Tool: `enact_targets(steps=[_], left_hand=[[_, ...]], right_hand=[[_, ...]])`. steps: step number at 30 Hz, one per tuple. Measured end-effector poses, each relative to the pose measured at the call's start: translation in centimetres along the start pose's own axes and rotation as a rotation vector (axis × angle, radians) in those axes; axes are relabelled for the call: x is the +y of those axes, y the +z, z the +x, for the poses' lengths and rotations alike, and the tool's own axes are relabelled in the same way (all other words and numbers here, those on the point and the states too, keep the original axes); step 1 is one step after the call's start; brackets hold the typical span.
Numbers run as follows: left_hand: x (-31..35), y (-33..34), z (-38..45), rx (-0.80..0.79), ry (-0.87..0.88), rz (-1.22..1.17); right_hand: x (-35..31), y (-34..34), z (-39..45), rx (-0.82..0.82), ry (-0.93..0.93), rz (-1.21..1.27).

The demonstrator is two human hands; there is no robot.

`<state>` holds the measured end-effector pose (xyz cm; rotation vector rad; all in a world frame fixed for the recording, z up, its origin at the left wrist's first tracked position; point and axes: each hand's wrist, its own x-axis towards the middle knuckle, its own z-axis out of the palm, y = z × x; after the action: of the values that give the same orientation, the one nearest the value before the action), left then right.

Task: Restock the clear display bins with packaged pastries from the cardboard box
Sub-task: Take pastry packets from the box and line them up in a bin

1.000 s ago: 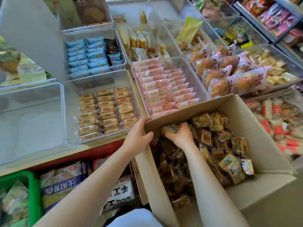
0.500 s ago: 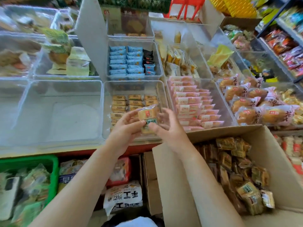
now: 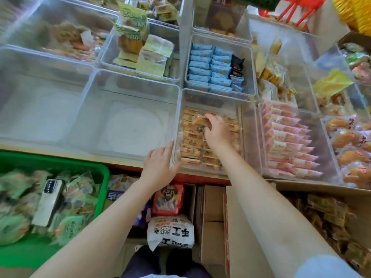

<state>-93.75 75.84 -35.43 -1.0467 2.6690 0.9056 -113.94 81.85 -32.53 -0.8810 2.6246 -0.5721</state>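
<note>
With the flat-fingered left hand bracing the front wall of the clear plastic display bin, the right hand, fingers curled round a small tan wrapped pastry, should seat it squarely on the middle row, label up.

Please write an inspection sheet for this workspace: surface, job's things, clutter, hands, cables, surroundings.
Surface: shelf edge carrying clear bins.
Job's things: pastry bin part filled with rows of tan packets; one pastry packet being placed; cardboard box at lower right holds more.
Clutter: green basket of wrapped snacks; snack bags on the floor.
Hands: left hand rests open on the bin's near corner; right hand holds the packet inside the bin.
Cables: nothing seen.
Surroundings: empty bin to the left; blue packets behind; pink packets to the right.
</note>
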Motion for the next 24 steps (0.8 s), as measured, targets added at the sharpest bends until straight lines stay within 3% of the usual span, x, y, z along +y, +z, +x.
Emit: enact_targets(steps=[4, 8, 10, 13, 17, 21, 24], left_hand=[[-0.4, 0.0, 0.4, -0.03, 0.012, -0.001], [0.0, 0.1, 0.3, -0.008, 0.007, -0.016], [0.0, 0.1, 0.4, -0.007, 0.004, -0.023], [0.3, -0.3, 0.3, -0.033, -0.012, -0.028], [2.3, -0.8, 0.3, 0.038, -0.104, -0.118], [11.1, 0.8, -0.4, 0.136, 0.084, -0.215], [19.7, 3.5, -2.2, 0.031, 0.338, -0.226]], right_hand=[[-0.9, 3.0, 0.6, -0.4, -0.048, -0.098], [-0.7, 3.3, 0.2, -0.427, 0.008, -0.086], [-0.6, 2.4, -0.8, -0.374, 0.018, -0.068], [-0.7, -0.5, -4.6, -0.219, -0.026, 0.151], [2.1, -5.7, -12.8, 0.067, -0.116, 0.274], [9.9, -9.8, -18.2, 0.439, 0.117, 0.293], [17.0, -11.3, -20.2, 0.409, 0.452, 0.276]])
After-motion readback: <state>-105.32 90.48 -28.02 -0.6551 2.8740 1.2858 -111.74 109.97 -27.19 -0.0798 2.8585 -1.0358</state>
